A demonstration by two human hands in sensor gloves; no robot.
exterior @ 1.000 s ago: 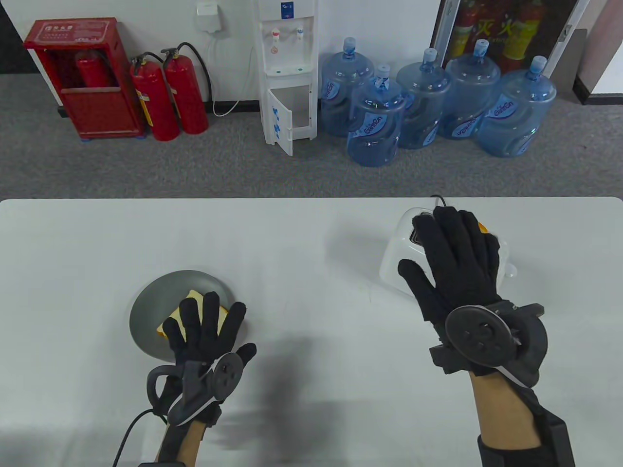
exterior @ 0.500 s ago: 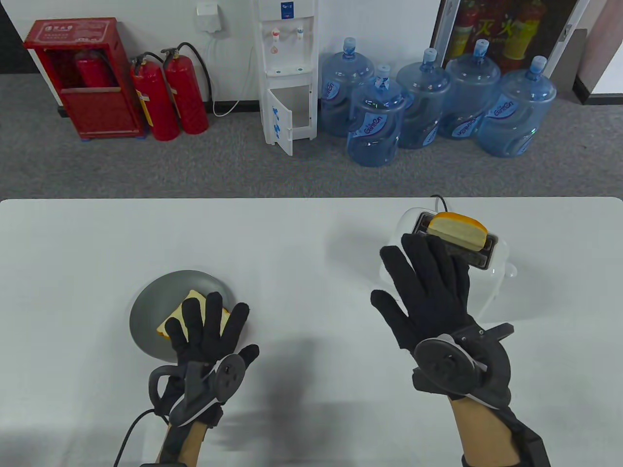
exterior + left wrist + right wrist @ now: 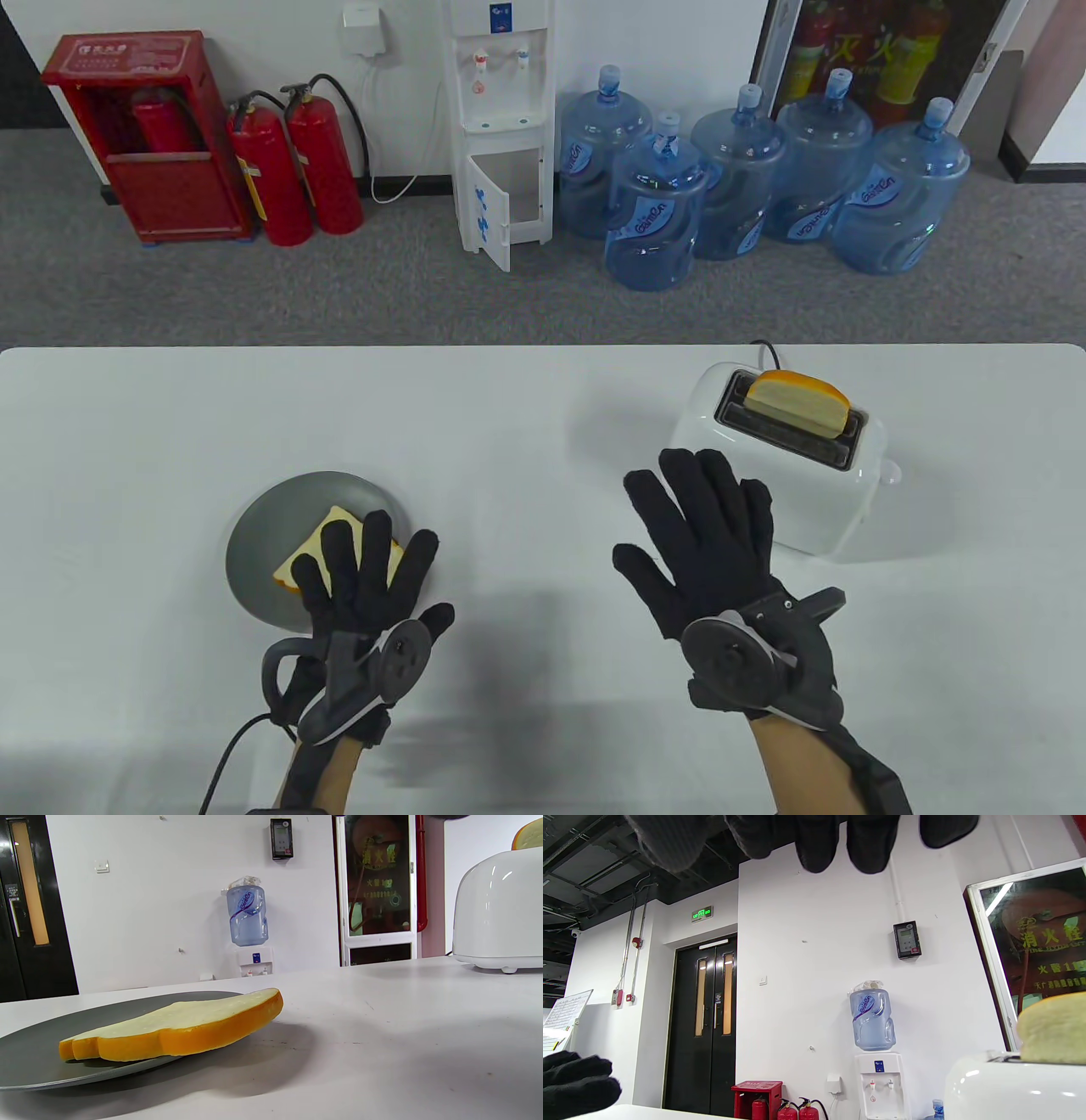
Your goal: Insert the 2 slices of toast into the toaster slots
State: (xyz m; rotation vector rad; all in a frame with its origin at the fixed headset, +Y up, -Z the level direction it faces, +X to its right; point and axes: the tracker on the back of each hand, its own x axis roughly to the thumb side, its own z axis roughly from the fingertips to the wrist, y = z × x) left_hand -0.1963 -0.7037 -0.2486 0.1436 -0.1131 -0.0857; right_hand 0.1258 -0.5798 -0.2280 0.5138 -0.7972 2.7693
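Observation:
A white toaster [image 3: 789, 492] stands at the table's right rear. One toast slice [image 3: 802, 401] sticks up out of its far slot; the near slot shows dark and empty. The second slice [image 3: 312, 542] lies flat on a grey plate [image 3: 263, 526] at front left. My left hand [image 3: 361, 569] is spread over that slice with straight fingers; whether it touches I cannot tell. My right hand [image 3: 704, 526] hangs open with spread fingers just front-left of the toaster, holding nothing. The left wrist view shows the slice [image 3: 178, 1022] overhanging the plate's [image 3: 38, 1052] edge.
The toaster's black cord [image 3: 768, 348] runs off the table's far edge. Bare white tabletop [image 3: 526, 441] lies between plate and toaster. Beyond the table stand water bottles [image 3: 653, 212], a dispenser [image 3: 501, 127] and fire extinguishers [image 3: 297, 170].
My right hand has let go of the slice in the toaster and drawn back toward me and leftward, uncovering the toaster. The left hand has barely shifted over the plate.

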